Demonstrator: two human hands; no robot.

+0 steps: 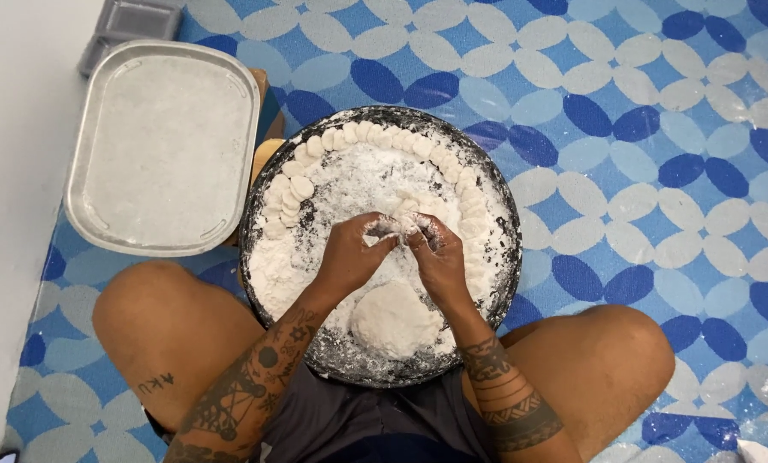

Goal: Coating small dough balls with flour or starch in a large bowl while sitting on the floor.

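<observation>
Floury dough piece point(398, 225) pinched between my left hand point(349, 255) and right hand point(439, 257) over round black pan point(255, 201) of flour.

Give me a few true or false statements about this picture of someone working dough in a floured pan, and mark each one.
1. Both hands, left hand and right hand, pinch a small piece of dough over the round pan. True.
2. The big dough lump lies at the pan's far edge. False: it lies at the near edge, by the person.
3. Small dough discs line the pan's far rim. True.
4. The rectangular metal tray is full of dough discs. False: it holds only a white dusting.
</observation>
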